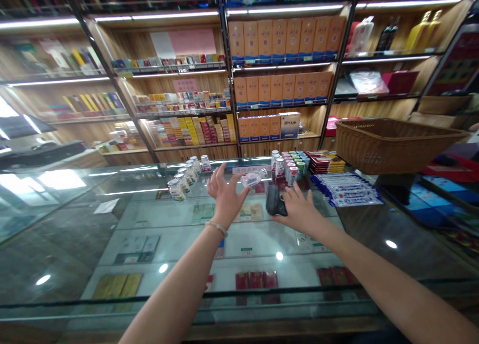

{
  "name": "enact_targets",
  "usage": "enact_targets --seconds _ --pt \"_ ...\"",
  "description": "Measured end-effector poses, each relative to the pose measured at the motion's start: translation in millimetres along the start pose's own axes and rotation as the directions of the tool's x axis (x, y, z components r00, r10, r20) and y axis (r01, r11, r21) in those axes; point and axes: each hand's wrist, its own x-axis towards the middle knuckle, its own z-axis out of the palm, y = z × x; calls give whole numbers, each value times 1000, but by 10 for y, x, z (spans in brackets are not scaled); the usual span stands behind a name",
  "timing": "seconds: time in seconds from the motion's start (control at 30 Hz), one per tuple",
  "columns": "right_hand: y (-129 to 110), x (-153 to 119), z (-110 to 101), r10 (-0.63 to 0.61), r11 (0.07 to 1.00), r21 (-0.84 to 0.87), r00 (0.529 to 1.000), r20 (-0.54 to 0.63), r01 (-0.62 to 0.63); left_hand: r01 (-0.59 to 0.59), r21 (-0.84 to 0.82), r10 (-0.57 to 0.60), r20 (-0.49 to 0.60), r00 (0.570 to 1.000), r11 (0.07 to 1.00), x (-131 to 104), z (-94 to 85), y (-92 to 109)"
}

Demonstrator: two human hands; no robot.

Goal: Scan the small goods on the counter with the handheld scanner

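Above the glass counter, my left hand (226, 193) has a small clear bottle (253, 178) with a white label between thumb and fingers, the bottle lying nearly sideways. My right hand (297, 206), just to its right, grips a black handheld scanner (275, 202) whose head is turned up. Left of my left hand stands a row of small white-capped bottles (185, 176). Behind the scanner are more small bottles (290, 165) in rows, with pink, green and blue labels.
Blue-and-white packets (346, 188) lie fanned on the counter's right, beside stacked red packs (325, 162). A wicker basket (392, 147) stands behind them. A white paper (107, 206) lies at left. Shelves of orange boxes (279, 39) line the back.
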Motion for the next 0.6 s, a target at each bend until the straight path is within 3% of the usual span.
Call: enact_targets --seconds 0.13,0.3,0.4,0.5,0.6 --pt "-3 -12 -21 -28 999 -16 1000 -9 27 13 12 -13 5 1000 1000 23 -46 -25" --pt "36 -28 -119 -71 997 34 992 -107 75 28 27 -28 3 1000 999 40 -88 -70" --pt "81 -50 -235 -32 987 149 983 -180 59 46 27 -46 -2 999 999 37 -82 -82" --pt "137 -68 -351 -63 937 318 967 -246 142 57 29 -57 -15 998 998 33 -75 -77" --pt "154 -96 -437 -134 843 487 966 -219 228 60 35 -60 -17 998 998 32 -78 -70"
